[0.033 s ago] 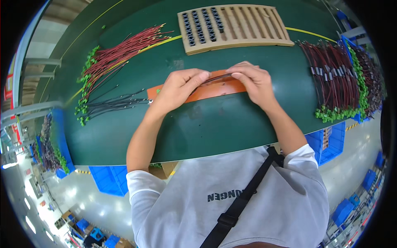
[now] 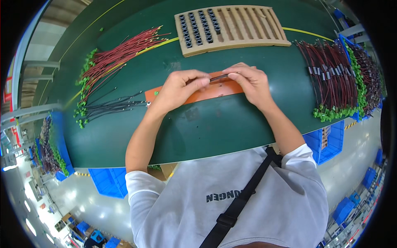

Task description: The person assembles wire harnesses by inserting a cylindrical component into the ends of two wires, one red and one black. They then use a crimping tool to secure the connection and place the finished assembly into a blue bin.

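Both of my hands are over a long orange board (image 2: pixel 225 89) lying on the green table (image 2: pixel 198 142). A thin dark wire (image 2: pixel 218 77) stretches across the short gap between them. My left hand (image 2: pixel 182 87) pinches its left part between thumb and fingers. The right end is pinched in my right hand (image 2: pixel 250 80), close to the board's far edge. My fingers hide the wire's ends. Beyond the board's left end lie black wires (image 2: pixel 111 105) with green connectors (image 2: pixel 80 111).
A slotted wooden rack (image 2: pixel 235 43) with rows of black ring-like parts (image 2: pixel 198 27) is at the far side. Red wires (image 2: pixel 124 51) lie at far left. More dark-red wires (image 2: pixel 331 78), with grey sleeves and green connectors, are piled at right. Blue bins (image 2: pixel 328 142) stand below the table.
The dark wire reached past my left hand over the board before; now it shows only between my hands. My hands stay pinched in nearly the same place. The whole view has shifted slightly.
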Tool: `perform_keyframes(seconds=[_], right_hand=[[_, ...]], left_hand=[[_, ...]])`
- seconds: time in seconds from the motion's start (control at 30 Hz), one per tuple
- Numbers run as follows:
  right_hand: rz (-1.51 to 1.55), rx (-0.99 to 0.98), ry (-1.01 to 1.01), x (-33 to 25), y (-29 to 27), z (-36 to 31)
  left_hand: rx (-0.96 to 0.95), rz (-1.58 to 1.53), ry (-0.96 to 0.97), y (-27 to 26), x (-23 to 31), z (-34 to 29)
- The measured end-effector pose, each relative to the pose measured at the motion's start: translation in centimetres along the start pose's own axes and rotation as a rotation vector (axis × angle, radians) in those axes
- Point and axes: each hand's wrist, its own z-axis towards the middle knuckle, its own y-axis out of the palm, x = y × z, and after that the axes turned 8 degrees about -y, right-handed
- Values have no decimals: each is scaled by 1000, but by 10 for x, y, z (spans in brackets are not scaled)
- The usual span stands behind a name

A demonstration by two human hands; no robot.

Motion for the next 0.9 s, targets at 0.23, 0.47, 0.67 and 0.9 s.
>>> perform_keyframes(seconds=[0.23, 0.47, 0.67, 0.9], right_hand=[[228, 41, 280, 1, 7, -4], [321, 58, 406, -5, 8, -3], [289, 28, 422, 0, 10, -4], [278, 14, 394, 1, 10, -5]], left_hand=[[87, -132, -2, 23, -15, 0], [90, -223, 10, 25, -19, 0], [90, -190, 59, 25, -22, 1], [97, -145, 68, 24, -21, 2]])
